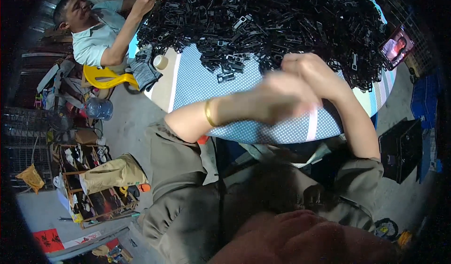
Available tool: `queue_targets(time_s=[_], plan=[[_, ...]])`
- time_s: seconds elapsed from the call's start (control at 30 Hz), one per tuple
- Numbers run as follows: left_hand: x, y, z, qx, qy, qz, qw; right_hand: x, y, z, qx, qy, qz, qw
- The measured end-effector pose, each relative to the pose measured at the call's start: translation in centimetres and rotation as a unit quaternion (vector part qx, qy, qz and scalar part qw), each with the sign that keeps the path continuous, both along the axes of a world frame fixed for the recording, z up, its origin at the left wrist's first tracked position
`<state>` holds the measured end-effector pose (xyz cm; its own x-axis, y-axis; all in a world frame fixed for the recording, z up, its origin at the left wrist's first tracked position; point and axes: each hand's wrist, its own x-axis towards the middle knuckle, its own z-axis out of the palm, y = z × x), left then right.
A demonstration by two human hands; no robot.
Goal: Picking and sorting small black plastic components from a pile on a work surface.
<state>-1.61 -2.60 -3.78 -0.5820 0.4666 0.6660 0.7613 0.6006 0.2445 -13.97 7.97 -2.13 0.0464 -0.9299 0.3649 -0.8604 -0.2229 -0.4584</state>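
A large heap of small black plastic pieces (225,43), many with a rectangular window, covers the far part of the table (192,85). My left hand (293,95), below a gold bracelet (209,112), reaches across from the left and is smeared by motion. Its fingers and anything in them cannot be made out. Just beyond it, at the near edge of the heap, my right hand (307,66) has its fingers curled closed. What they hold, if anything, is hidden. The two hands overlap in view.
At the far left a co-worker (96,34) sits with raised hands by the heap. A tape roll (160,62) and dark cloth (144,71) lie on the table's left side. A lit screen (397,48) stands at right; a black box (400,150) is beside the table.
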Motion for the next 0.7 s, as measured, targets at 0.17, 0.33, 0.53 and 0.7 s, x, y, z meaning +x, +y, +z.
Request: queue_targets(time_s=[0.17, 0.33, 0.53, 0.7], plan=[[-3.7, -8.1, 3.6, 0.132, 0.067, 0.397, 0.906, 0.4, -0.1, 0.6, 0.083, -0.021, 0.018, 0.996], [-7.9, -12.0, 3.9, -0.124, 0.153, 0.432, 0.88, 1.0, -0.1, 0.7, 0.087, -0.047, 0.035, 0.994], [-10.2, -13.0, 4.0, -0.328, 0.103, 0.473, 0.811, -0.5, -0.6, 0.2, -0.009, -0.067, 0.007, 0.998], [-7.4, -9.3, 5.3, -0.119, 0.04, 0.45, 0.884, -2.5, -0.6, -0.2, -0.174, -0.073, -0.086, 0.978]])
